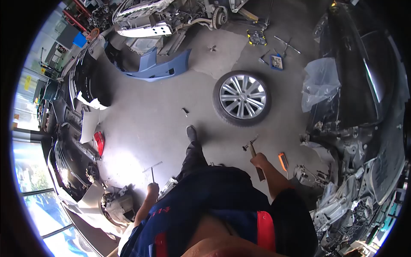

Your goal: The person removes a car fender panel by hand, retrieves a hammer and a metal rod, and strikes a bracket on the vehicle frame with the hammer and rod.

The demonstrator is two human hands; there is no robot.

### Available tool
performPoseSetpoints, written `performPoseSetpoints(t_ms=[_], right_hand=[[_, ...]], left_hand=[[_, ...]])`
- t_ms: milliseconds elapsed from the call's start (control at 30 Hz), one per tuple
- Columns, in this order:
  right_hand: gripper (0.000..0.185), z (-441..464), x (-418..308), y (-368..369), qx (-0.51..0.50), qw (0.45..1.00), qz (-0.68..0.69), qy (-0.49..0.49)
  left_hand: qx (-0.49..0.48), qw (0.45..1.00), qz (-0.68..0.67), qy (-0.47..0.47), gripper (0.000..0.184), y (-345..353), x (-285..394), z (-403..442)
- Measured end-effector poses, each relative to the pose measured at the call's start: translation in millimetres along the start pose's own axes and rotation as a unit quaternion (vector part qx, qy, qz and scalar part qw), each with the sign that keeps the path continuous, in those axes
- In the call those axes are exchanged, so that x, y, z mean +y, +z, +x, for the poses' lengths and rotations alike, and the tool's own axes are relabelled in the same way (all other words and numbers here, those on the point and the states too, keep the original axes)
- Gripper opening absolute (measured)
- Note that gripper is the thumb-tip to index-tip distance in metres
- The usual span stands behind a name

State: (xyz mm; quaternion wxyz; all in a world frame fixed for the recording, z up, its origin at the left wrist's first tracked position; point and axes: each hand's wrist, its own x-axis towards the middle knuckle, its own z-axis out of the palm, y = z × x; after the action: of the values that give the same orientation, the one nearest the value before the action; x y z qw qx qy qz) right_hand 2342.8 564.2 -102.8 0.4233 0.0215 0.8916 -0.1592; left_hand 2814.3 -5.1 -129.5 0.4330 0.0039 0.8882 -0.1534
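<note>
My right hand [258, 160] is closed round the wooden handle of a hammer [252, 150], whose dark metal head points away from me. The handle's end sticks out below my fist. On the other side, my left hand [153, 188] grips a T-handle wrench [152, 174] by its shaft, with the thin crossbar at the far end. Both tools are held above the grey floor. Ahead of me a wheel [242, 97] with a silver multi-spoke rim lies flat. An orange-handled tool [283, 162] lies to the right of my right hand.
A blue bumper [160, 70] lies ahead, before a stripped car front [167, 19]. At right stands a dark car [342, 85] with plastic sheeting [321, 81]. A red tail light [99, 143] lies left. A four-way lug wrench [287, 44] and small blue tray [276, 62] are on the floor.
</note>
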Motion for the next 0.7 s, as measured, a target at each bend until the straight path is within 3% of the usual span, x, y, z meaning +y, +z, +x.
performPoseSetpoints(t_ms=[67,167,233,300,333,400,433,467,500,567,600,700], right_hand=[[0.023,41.1,-31.9,-2.9,-0.047,0.991,0.105,0.065],[0.011,95.4,-69.2,-7.4,-0.114,0.937,0.289,0.159],[0.006,109.2,-81.9,-11.0,-0.118,0.903,0.351,0.216],[0.005,101.7,-133.9,-56.1,-0.162,0.912,0.308,0.218],[0.006,105.3,-158.3,-79.6,-0.180,0.909,0.311,0.213],[0.010,102.1,-192.2,-102.5,-0.228,0.897,0.317,0.209],[0.017,102.0,-213.3,-117.9,-0.226,0.872,0.370,0.227],[0.010,112.8,-245.4,-128.4,-0.209,0.867,0.380,0.246],[0.004,125.2,-265.6,-135.3,-0.193,0.862,0.386,0.267],[0.004,143.1,-284.0,-152.3,-0.188,0.851,0.476,0.116],[0.006,154.1,-288.0,-157.4,-0.171,0.849,0.499,0.022],[0.011,199.8,-336.5,-223.3,-0.137,0.832,0.536,0.037]], left_hand=[[-0.061,0.995,-0.075,-0.013,0.026,-41.6,-39.1,26.8],[-0.045,0.993,-0.100,0.038,0.022,-90.1,-133.0,109.7],[0.000,0.993,-0.074,0.092,0.020,-130.4,-206.7,182.7],[0.047,0.989,-0.087,0.110,0.019,-192.6,-285.0,265.8],[-0.017,0.967,-0.254,0.008,0.019,-250.0,-308.1,290.5],[-0.013,0.770,-0.591,-0.240,0.022,-400.9,-352.8,325.1],[0.012,0.812,-0.556,-0.180,0.026,-436.8,-383.4,366.0],[0.043,0.847,-0.516,-0.122,0.029,-473.3,-413.6,406.1],[0.072,0.809,-0.567,-0.137,0.032,-551.6,-421.9,415.3],[0.187,0.854,-0.485,-0.023,0.036,-609.6,-447.9,496.3],[0.184,0.839,-0.512,-0.014,0.036,-655.4,-450.6,516.2],[0.165,0.781,-0.601,0.026,0.036,-770.1,-452.3,584.5]])
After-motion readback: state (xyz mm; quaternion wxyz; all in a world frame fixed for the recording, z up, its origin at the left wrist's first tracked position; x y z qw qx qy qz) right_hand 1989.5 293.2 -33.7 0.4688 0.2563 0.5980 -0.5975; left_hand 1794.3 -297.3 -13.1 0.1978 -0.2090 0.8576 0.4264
